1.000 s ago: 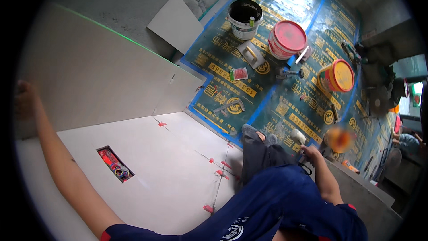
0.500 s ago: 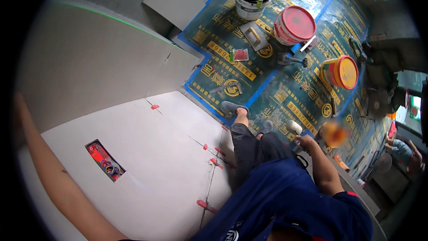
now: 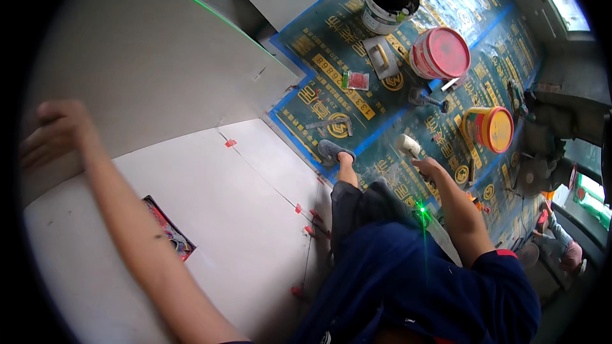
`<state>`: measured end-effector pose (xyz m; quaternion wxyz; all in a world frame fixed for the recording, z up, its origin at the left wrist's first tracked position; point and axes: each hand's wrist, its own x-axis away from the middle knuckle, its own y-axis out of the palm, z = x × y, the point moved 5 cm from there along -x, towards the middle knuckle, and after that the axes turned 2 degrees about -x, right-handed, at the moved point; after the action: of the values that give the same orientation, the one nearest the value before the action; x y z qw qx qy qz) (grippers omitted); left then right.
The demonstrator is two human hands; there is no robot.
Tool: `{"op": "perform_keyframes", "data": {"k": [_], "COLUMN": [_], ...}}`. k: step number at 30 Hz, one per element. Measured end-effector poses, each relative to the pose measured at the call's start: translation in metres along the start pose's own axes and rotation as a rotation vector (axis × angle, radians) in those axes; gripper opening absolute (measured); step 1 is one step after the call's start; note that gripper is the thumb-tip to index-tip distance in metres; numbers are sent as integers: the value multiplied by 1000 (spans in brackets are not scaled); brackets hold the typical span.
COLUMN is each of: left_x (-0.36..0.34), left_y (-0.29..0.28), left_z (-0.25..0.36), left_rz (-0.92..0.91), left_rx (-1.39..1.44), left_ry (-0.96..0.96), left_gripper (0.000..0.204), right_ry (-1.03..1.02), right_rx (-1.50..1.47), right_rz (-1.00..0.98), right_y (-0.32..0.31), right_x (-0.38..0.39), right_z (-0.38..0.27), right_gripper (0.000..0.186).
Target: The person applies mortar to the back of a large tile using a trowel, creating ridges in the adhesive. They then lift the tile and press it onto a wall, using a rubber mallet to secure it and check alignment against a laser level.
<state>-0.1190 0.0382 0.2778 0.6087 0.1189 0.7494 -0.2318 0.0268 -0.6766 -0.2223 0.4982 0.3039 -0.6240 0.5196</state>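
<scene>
My left hand (image 3: 60, 134) is at the far left, fingers stretched out and thumb apart, in front of a large grey tile (image 3: 178, 64); I cannot tell whether it touches it. My left forearm crosses a pale tile (image 3: 236, 236) and partly covers a recessed red electrical box (image 3: 169, 229) with wires. Red tile-levelling clips (image 3: 298, 208) sit along the tile joints. On the right, my right hand (image 3: 430, 169) grips the handle of a mallet with a white head (image 3: 406, 144), held above the covered floor.
A black-lined bucket (image 3: 381, 16), a red-lidded bucket (image 3: 440, 54) and a yellow bucket (image 3: 494, 129) stand on the green floor sheeting (image 3: 376, 134). Near them lie a trowel (image 3: 381, 57), a bag of red pieces (image 3: 356, 81), a power tool (image 3: 428, 99) and a metal square (image 3: 329, 126).
My left hand has come into fuller view from the left edge. The mallet has moved farther from my body in my right hand. A green laser spot now shows near my legs.
</scene>
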Motion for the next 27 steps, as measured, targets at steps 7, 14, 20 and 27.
{"op": "perform_keyframes", "data": {"k": [7, 14, 20, 27], "left_x": [157, 432, 577, 560], "left_y": [-7, -164, -360, -354], "left_z": [54, 76, 97, 157], "left_rz": [-333, -1413, -2335, -2260], "left_rx": [184, 331, 214, 98], "left_ry": [-60, -521, -596, -1265], "left_gripper": [86, 46, 34, 30], "right_ry": [-53, -39, -103, -239], "right_rx": [40, 80, 86, 503], "right_rz": [-3, -68, -41, -36], "right_y": [-21, 1, -25, -90], "right_x": [8, -6, -104, -178], "right_z": [-92, -145, -128, -139], "right_gripper": [64, 62, 61, 60]}}
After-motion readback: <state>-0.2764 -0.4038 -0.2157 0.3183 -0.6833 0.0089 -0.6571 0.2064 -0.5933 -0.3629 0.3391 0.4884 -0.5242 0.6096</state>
